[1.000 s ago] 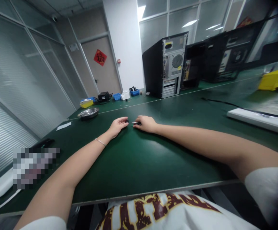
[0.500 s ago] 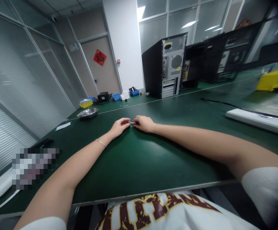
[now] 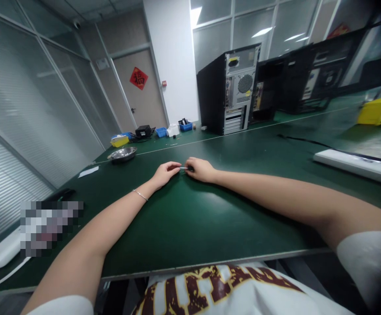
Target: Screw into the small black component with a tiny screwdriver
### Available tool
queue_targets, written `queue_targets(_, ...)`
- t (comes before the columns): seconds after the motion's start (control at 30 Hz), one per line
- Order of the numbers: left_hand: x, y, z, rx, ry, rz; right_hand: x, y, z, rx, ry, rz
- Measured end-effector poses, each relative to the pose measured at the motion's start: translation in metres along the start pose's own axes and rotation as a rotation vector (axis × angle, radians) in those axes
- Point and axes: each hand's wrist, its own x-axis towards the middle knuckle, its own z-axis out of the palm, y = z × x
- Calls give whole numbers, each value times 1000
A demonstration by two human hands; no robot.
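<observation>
My right hand (image 3: 201, 169) is closed round the dark handle of what looks like a small screwdriver (image 3: 184, 168). Its thin metal shaft points left across the short gap between my hands. Thumb and fingertips of my left hand (image 3: 164, 173) are pinched together at the far end of that shaft. Anything small between those fingertips is hidden or too tiny to make out. Both hands rest low over the green tabletop (image 3: 190, 227).
A metal bowl (image 3: 123, 154) and a slip of paper (image 3: 88, 172) lie to the left. Behind stand small blue trays (image 3: 185, 126) and a computer tower (image 3: 230, 92). A white power strip (image 3: 358, 166) is on the right, with a yellow box (image 3: 376, 110) beyond.
The whole view has shifted slightly as the head moved. My hands keep nearly the same pose, with a little more of the shaft showing between them.
</observation>
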Motion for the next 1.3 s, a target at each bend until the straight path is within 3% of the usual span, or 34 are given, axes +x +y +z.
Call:
queue_targets(0.33,-3,7,0,148,-62,54,-3,-2,-3,5,-32,-54)
queue_targets(0.7,-7,11,7,597,-144,345,-3,-2,-3,8,-35,-75)
queue_targets(1.3,-8,13,8,642,-159,360,-3,-2,-2,9,-35,-77)
